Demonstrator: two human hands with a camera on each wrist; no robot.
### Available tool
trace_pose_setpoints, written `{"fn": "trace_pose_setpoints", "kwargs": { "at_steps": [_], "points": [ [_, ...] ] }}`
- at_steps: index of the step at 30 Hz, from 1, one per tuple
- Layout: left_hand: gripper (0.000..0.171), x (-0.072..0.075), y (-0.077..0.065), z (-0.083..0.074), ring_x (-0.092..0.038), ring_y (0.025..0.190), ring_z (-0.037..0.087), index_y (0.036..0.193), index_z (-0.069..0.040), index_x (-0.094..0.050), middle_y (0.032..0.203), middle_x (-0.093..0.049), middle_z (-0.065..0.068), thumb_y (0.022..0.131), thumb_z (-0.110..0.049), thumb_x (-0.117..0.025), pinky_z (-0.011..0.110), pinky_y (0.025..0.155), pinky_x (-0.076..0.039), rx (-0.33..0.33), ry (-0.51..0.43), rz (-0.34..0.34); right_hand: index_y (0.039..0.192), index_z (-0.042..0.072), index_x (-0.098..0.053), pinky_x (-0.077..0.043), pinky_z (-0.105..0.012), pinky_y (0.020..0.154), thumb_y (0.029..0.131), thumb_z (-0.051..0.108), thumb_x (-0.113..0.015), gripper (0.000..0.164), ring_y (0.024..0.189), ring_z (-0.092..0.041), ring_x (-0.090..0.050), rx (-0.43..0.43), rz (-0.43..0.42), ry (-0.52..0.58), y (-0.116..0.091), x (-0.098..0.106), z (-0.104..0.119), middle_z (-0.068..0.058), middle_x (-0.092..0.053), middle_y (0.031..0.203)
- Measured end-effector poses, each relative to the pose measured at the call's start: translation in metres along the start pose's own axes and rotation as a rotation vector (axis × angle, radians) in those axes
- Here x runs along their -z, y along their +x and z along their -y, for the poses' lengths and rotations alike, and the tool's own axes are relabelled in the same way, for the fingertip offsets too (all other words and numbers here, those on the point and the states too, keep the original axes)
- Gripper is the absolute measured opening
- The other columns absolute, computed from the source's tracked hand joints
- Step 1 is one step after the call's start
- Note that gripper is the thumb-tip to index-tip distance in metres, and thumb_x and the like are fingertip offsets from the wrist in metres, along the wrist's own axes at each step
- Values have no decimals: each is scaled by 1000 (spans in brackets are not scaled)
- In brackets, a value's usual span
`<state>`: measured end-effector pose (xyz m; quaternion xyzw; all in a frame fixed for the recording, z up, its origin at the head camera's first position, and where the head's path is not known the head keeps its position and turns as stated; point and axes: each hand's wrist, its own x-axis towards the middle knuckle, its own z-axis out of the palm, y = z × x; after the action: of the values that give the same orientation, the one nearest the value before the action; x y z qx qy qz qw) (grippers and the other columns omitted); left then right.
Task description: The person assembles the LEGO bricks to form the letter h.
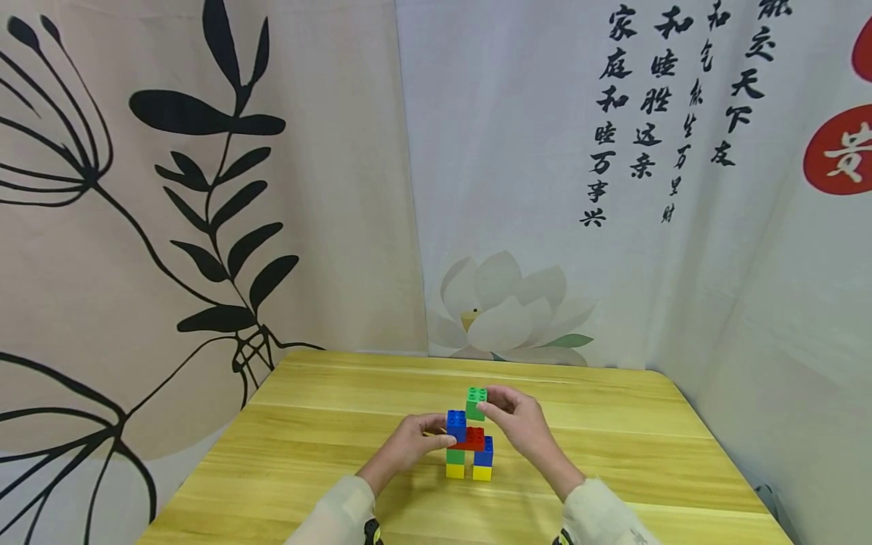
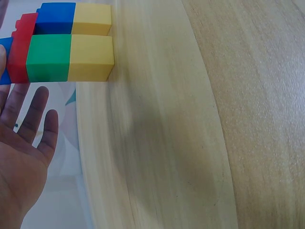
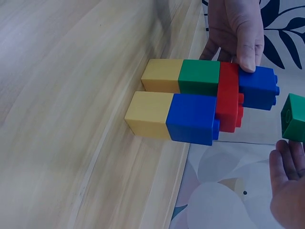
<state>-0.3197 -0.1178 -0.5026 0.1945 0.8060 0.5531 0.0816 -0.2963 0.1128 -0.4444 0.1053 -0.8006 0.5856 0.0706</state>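
Observation:
A small structure of toy building bricks stands on the table. Its left column has a yellow brick (image 1: 455, 471) under a green brick (image 2: 48, 57); its right column has a yellow brick (image 3: 150, 113) under a blue brick (image 1: 484, 453). Across the left column lies a red brick (image 3: 228, 98), with another blue brick (image 3: 258, 88) on top at its left end. My left hand (image 1: 411, 443) pinches that upper blue brick, thumb in front and fingers behind. Just above the red brick, apart from the structure, my right hand (image 1: 523, 425) holds a second green brick (image 1: 475, 404) by its side.
The wooden table (image 1: 272, 469) extends on both sides of the bricks. Behind it hangs a cloth backdrop (image 1: 354, 189) printed with plants, a lotus and writing.

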Motion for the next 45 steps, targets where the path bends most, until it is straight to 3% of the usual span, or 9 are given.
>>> {"fn": "trace_pose_setpoints", "kwargs": {
  "at_steps": [18, 45],
  "points": [
    [33, 1, 0, 0, -58, 100, 20, 121, -21, -71, 107, -70, -5, 92, -37, -71, 43, 86, -50, -1, -4, -3, 125, 5, -66, -54, -37, 90, 92, 31, -73, 43, 99, -21, -66, 23, 73, 44, 1, -12, 3, -6, -69, 109],
    [32, 0, 1, 3, -59, 101, 20, 118, -21, -72, 107, -71, -5, 91, -36, -73, 41, 85, -51, 5, -15, -15, 126, 5, -65, -53, -39, 92, 94, 31, -70, 41, 104, -24, -66, 42, 130, 26, 5, -21, 1, -7, -69, 114]
  ]
}}
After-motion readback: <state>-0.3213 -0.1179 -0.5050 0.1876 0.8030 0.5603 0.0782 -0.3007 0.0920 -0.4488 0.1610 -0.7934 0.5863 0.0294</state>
